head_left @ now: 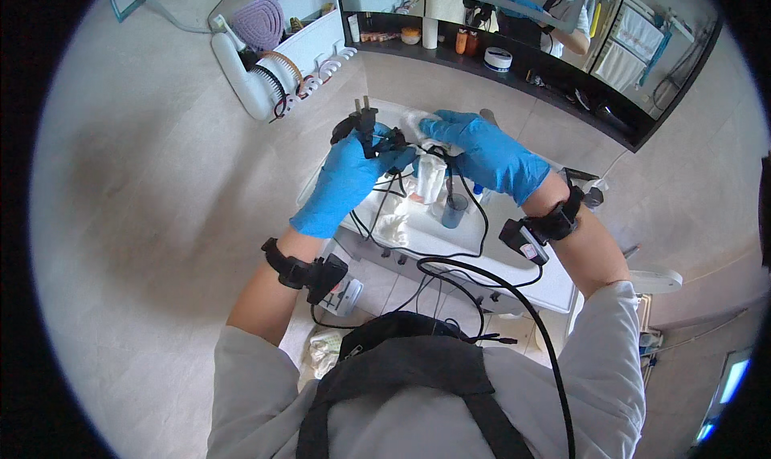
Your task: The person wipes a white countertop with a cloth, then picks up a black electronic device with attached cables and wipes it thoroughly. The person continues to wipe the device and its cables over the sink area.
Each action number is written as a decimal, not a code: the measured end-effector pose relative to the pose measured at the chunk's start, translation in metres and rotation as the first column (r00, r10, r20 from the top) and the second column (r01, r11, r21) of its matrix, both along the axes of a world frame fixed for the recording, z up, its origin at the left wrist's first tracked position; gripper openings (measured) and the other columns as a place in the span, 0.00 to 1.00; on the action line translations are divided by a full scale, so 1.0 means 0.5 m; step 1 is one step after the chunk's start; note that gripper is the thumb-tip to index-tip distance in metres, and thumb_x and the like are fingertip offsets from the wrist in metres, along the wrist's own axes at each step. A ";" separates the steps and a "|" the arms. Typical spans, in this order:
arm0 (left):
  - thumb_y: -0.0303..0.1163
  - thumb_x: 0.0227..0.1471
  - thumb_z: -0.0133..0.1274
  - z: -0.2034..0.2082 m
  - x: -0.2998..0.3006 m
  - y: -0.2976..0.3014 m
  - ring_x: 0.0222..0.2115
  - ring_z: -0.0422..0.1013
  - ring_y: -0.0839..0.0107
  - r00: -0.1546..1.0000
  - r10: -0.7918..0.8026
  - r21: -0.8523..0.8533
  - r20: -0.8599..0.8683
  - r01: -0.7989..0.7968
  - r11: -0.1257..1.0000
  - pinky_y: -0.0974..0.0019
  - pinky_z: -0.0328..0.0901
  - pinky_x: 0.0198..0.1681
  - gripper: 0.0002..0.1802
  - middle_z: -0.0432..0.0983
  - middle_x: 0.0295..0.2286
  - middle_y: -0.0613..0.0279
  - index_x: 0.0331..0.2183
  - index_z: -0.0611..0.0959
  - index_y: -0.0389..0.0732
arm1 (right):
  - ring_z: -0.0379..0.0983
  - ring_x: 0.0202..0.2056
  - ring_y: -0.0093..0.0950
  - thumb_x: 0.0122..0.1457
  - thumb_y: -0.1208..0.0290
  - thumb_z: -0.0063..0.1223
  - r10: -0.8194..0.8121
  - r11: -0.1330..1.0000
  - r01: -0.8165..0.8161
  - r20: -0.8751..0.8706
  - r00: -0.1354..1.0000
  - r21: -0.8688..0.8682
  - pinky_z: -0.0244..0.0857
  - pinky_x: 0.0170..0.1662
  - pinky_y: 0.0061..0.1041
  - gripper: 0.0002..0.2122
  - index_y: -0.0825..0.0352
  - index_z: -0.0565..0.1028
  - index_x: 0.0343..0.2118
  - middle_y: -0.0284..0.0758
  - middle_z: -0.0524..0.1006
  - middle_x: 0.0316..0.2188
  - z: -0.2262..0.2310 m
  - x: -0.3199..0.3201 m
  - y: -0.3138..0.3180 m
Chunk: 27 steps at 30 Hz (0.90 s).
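Black power plug (367, 131): positioned over the far left part of the white washbasin (554, 286), prongs pointing to the far side. The gloved left hand (341, 178) grasps the plug body, fingers wrapped around it.

Black cord (486, 228): gathered between the hands, with loose loops hanging over the basin toward the near side. Whether every loop belongs to the plug cannot be told.

White cloth (413, 125): located just right of the plug, against the fingertips of the gloved right hand (498, 154). The right hand is palm down with fingers bent; whether it grips the cloth, the cord or both cannot be told.

Step in hand, as judged: handling the plug and cord, probably wiping with the cloth. The next move calls for a steady left-hand hold on the plug, a light right-hand grip and loops kept apart from the translucent cup (454, 212) below.

Surroundings: a wrist device is strapped to each forearm. At the far left, a white wall rack (317, 41) holds a purple roll; at the far right, a dark shelf (578, 110) carries small containers.
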<state>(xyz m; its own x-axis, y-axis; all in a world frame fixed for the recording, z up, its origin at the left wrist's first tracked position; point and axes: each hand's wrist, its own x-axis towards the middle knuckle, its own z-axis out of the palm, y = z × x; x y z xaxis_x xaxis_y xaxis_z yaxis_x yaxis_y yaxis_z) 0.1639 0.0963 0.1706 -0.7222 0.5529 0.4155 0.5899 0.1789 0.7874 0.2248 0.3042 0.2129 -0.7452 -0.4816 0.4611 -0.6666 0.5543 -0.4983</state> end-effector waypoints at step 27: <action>0.26 0.53 0.49 -0.023 -0.008 -0.020 0.21 0.68 0.79 0.992 0.098 0.094 0.076 -0.105 0.990 0.74 0.64 0.27 0.04 0.71 0.22 0.66 0.32 0.75 0.36 | 0.69 0.29 0.23 0.51 0.63 0.56 -0.227 0.838 0.461 0.582 0.781 -0.292 0.64 0.34 0.22 0.16 0.73 0.74 0.35 0.37 0.75 0.31 -0.004 -0.034 -0.039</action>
<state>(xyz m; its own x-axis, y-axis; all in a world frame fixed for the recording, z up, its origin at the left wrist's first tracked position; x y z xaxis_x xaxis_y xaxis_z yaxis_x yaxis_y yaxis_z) 0.1597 0.0862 0.1592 -0.8023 0.4340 0.4098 0.5146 0.1551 0.8433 0.2081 0.2845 0.2107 -0.9984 -0.0055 0.0569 -0.0549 0.3681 -0.9282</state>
